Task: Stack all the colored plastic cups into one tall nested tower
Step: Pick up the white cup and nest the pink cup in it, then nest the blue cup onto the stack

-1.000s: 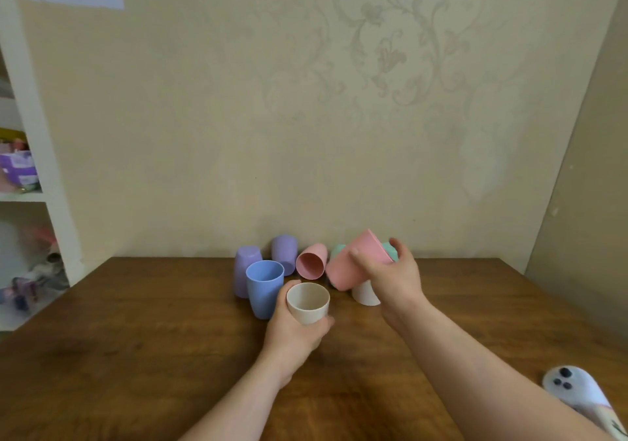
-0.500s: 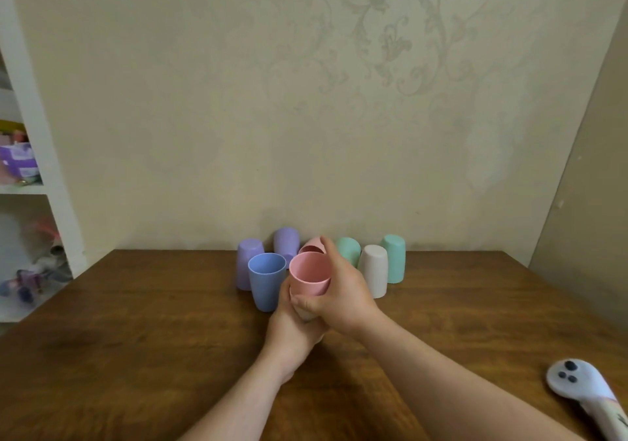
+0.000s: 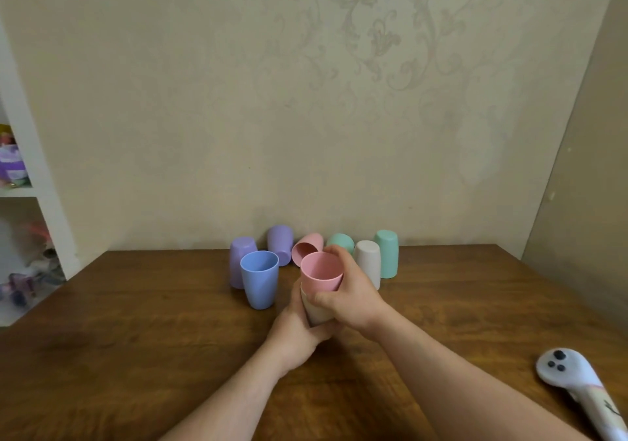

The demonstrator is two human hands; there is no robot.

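Seating the pink cup (image 3: 321, 272) into the cream cup (image 3: 314, 309) near mid-table: my left hand (image 3: 294, 333) wraps the cream one, right hand (image 3: 350, 296) grips the pink. Looks only partly nested, so next it probably wants a straight push down, then the blue cup (image 3: 259, 279).

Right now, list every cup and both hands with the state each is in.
pink cup: upright, open end up, nested in the cream cup, right hand on it
cream cup: upright, held by left hand
blue cup: upright, open end up
two purple cups: upside down
second pink cup: on its side
two green cups: upside down
white cup: upside down
left hand: gripping
right hand: gripping
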